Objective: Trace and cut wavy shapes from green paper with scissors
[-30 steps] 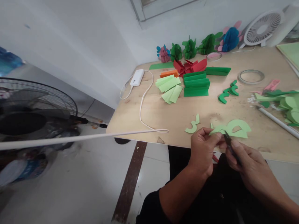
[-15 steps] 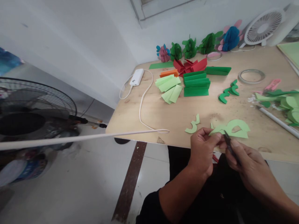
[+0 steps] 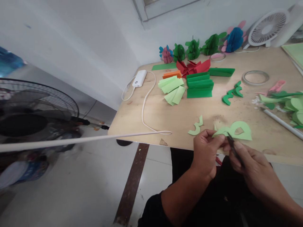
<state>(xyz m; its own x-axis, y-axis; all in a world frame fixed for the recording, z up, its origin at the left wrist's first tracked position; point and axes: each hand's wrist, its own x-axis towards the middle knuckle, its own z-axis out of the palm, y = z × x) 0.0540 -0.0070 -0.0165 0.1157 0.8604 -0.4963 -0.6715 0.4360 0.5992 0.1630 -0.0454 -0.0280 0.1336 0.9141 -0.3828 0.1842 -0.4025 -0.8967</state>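
My left hand [image 3: 205, 151] pinches the left end of a light green paper cutout [image 3: 238, 130] at the near edge of the wooden table [image 3: 165, 113]. Closed around dark scissors [image 3: 231, 142], my right hand [image 3: 251, 167] keeps the blades at the paper just right of my left fingers. A small curly light green scrap [image 3: 196, 128] lies on the table just left of my left hand.
Stacks of folded light green [image 3: 172, 89], dark green [image 3: 199, 84], orange and red paper lie mid-table. Finished paper ornaments [image 3: 193, 49] line the wall. A power bank [image 3: 139, 78] with a white cable, tape rings [image 3: 255, 77], a small white fan [image 3: 267, 29] and a floor fan [image 3: 30, 110] are nearby.
The light green cutout's right side looks slightly trimmed and shifted. Both hands stay where they were.
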